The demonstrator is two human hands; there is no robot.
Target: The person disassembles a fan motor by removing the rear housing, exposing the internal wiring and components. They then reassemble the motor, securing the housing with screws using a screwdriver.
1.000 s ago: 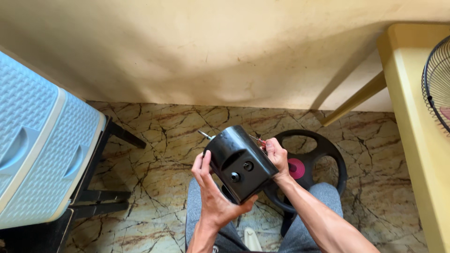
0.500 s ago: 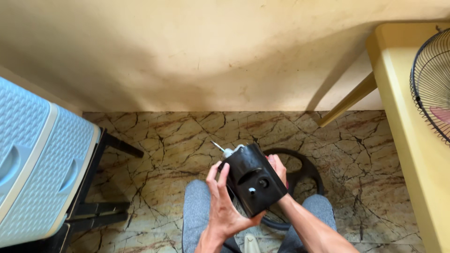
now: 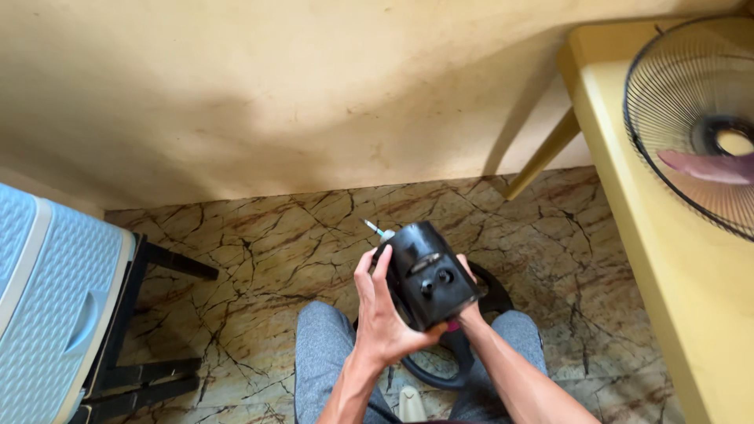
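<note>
**Black motor housing held in both hands above the knees**

Black and glossy, the motor housing [image 3: 428, 275] is seen from the head camera at the lower middle of the frame, held above grey-trousered knees [image 3: 326, 353] over a brown veined marble floor [image 3: 267, 235]. The left hand [image 3: 382, 314] is wrapped around the near left side of the housing, its fingers curled up along that edge and its thumb pressed under the lower corner. The right hand [image 3: 470, 302] is mostly hidden behind the housing; only a few fingers are seen at the right edge, closed against it.

No packages, labels or signs can be made out on the housing or near it.

The housing is shown as a rounded block with a flat face turned toward the camera, on which two small round holes and a short slot are set. A thin metal shaft [image 3: 375, 229] juts from its far upper left end, pointing away from the person.

Beneath the hands a black ring-shaped base [image 3: 440, 375] is seen on the floor between the legs. A pale blue textured case [image 3: 55, 306] stands on a black stand at the left. A yellow table [image 3: 667, 259] runs along the right, with a wire fan guard [image 3: 691, 118] lying on it.
</note>
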